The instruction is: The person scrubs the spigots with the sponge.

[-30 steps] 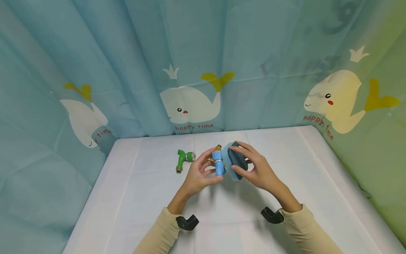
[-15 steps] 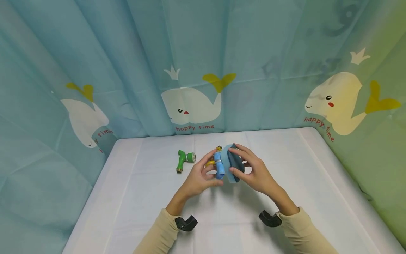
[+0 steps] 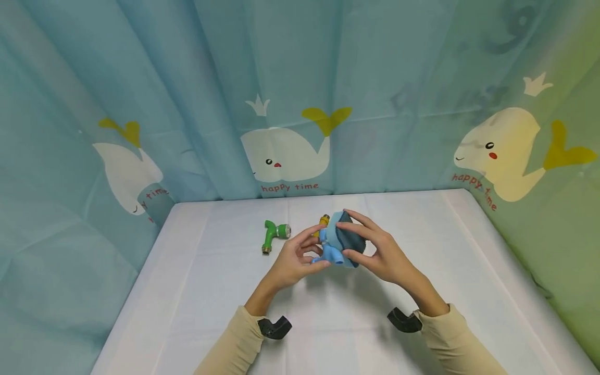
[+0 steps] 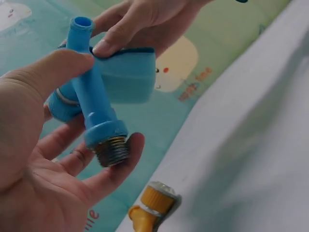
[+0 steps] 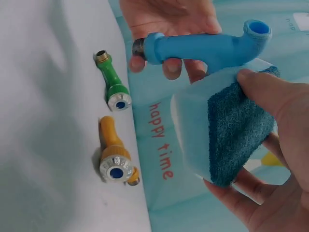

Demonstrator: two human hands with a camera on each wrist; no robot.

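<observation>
A pale blue curtain [image 3: 379,94] with printed whales is hung behind a white-covered table [image 3: 201,302]. Near the far edge of this table, left of its middle, a green tap [image 3: 270,234] is laid; a yellow tap [image 5: 115,151] is laid to the right of it, partly hidden by the hands in the head view. The blue tap [image 4: 94,99] is held above the table, nearer to the far edge, by the left hand [image 3: 292,258], with the thumb pressed on its body and a fingertip at its threaded end. The sponge [image 5: 239,130] is gripped by the right hand [image 3: 384,250], and its pale foam side is turned to the blue tap, apparently touching it.

The step in hand may be judged as wiping. For good contact, the foam should be pressed gently, and the tap turned little by little, so that the metal ring is also reached. The thread should be passed carefully, since foam could be caught there.
</observation>
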